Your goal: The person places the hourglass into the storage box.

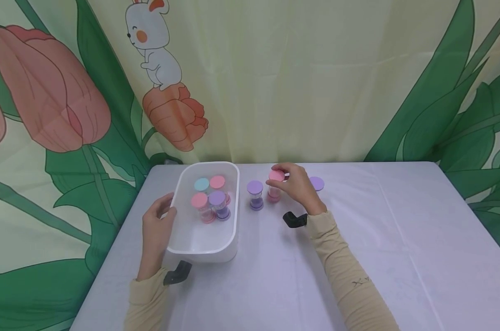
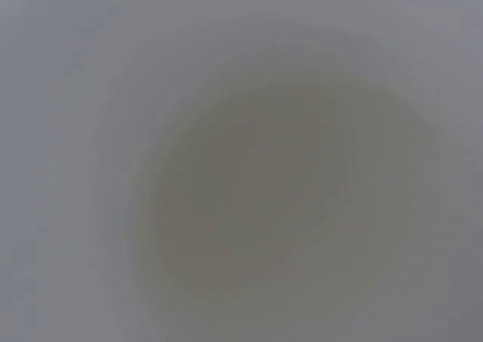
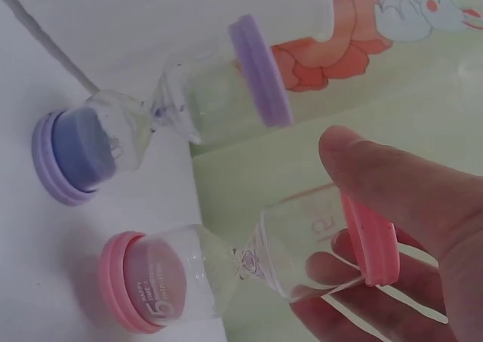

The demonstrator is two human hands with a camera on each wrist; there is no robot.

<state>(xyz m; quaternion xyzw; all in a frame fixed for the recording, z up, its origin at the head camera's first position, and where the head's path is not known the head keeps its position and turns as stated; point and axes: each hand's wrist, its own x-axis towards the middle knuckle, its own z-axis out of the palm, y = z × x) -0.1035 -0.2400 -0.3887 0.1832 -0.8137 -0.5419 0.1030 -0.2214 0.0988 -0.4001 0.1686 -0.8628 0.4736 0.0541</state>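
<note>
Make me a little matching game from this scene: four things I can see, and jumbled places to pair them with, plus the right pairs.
Things:
1. Left hand
2. Right hand
3. Blue-topped hourglass
4. Cartoon rabbit

Places:
A. Inside the white tub
B. Above a printed carrot
C. At the top of a pink hourglass
D. At the tub's side

Pairs: 1-D, 2-C, 3-A, 4-B

Left hand [image 1: 156, 225]: we see its fingers bent, the thumb apart from them.
Right hand [image 1: 296, 186]: we see thumb and fingers curved toward each other, pinching.
Left forearm [image 1: 145, 301]: sleeved, nearly upright in our head view.
Right forearm [image 1: 351, 276]: sleeved, slanting up leftward.
</note>
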